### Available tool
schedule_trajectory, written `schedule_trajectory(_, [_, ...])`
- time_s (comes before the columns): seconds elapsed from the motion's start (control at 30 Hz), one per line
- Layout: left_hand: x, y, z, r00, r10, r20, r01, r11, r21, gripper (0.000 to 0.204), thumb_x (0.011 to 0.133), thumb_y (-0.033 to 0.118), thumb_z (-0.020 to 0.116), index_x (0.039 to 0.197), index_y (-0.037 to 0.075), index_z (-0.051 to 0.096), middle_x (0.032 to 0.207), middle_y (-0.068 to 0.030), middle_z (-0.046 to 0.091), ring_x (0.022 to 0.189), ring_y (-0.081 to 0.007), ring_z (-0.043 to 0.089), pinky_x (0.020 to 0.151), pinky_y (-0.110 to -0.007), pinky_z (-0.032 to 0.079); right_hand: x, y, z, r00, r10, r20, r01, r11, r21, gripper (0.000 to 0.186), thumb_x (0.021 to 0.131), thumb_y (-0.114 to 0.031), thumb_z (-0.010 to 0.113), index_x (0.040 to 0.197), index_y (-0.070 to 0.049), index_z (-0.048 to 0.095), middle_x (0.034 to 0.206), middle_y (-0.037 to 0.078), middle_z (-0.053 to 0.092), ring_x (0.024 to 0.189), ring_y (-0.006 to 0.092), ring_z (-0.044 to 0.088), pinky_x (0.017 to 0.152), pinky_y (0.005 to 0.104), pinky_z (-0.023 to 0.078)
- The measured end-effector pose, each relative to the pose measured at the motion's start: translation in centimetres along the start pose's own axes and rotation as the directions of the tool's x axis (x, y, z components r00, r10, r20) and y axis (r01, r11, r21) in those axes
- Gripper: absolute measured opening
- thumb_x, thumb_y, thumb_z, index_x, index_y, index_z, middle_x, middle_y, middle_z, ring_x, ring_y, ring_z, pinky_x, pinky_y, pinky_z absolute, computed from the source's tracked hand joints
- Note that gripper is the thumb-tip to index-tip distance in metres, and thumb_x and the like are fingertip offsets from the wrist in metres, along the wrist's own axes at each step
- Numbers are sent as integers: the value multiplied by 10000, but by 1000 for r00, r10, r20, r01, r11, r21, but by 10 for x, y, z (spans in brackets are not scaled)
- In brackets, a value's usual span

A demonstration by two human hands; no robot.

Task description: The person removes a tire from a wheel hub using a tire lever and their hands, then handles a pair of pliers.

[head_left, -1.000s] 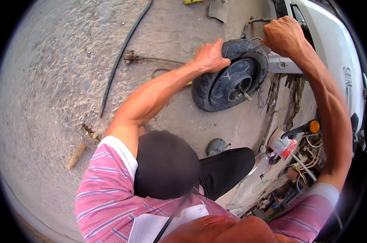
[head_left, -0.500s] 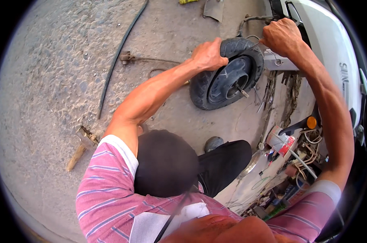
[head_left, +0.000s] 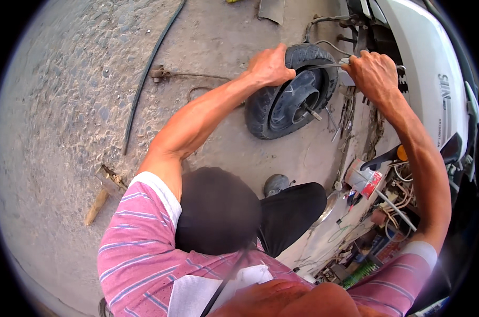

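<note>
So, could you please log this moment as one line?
left hand: gripping tire | right hand: gripping metal bar | metal bar end: at tire's inner edge

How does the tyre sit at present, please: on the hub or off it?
On: the tyre encircles the hub, with the left hand gripping its upper side. Whether it is fully seated, I cannot tell.

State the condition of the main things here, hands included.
Left hand: closed on tyre
Right hand: closed around lever
Tyre: fitted around hub
Lever: held, far end at tyre's inner edge
Axle: sticking out of hub
Hose: uncoiled on ground
Hammer: lying on ground, unheld
</note>
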State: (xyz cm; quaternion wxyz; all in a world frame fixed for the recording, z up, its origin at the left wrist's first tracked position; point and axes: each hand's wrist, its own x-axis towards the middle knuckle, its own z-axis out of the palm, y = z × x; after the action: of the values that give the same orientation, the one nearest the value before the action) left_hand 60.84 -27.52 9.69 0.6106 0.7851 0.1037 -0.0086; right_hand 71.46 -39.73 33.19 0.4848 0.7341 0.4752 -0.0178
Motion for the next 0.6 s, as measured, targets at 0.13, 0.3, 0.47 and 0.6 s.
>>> schedule_trajectory(0.13, [1, 4, -1, 1000, -10, 16, 10, 1000, 16, 646, 771, 346, 722, 1268, -41, 579, 1095, -310, 712, 1039, -478, 687, 924, -524, 546, 43, 18, -18, 993, -113, 36, 115, 992, -47, 434, 919, -467, 716, 797, -58, 792, 760, 162, 736, 746, 290, 751, 685, 392, 550])
schedule_trajectory(0.3, [4, 7, 2, 1000, -22, 9, 22, 996, 81, 680, 755, 350, 775, 1297, -18, 591, 1102, -288, 717, 1044, -449, 695, 915, -491, 551, 17, 8, -10, 995, 5, 103, -9, 999, 42, 417, 931, -484, 710, 824, -94, 813, 779, 146, 755, 786, 313, 759, 699, 406, 556])
schedule_trajectory(0.47, [3, 13, -1, 1000, -25, 14, 24, 997, 68, 685, 750, 354, 744, 1291, -33, 580, 1113, -319, 708, 1069, -472, 683, 940, -516, 545, 47, -36, -43, 995, -97, -22, 93, 985, -144, 194, 865, -263, 738, 725, -142, 797, 749, 113, 753, 749, 262, 763, 649, 363, 545])
schedule_trajectory(0.6, [3, 12, 1, 1000, -15, 23, 14, 999, 42, 703, 747, 357, 752, 1301, -37, 575, 1120, -315, 708, 1076, -472, 681, 941, -515, 544, 57, -15, -28, 989, -123, -84, 110, 983, -144, 221, 817, -340, 794, 736, -135, 804, 755, 111, 753, 768, 244, 766, 663, 359, 542])
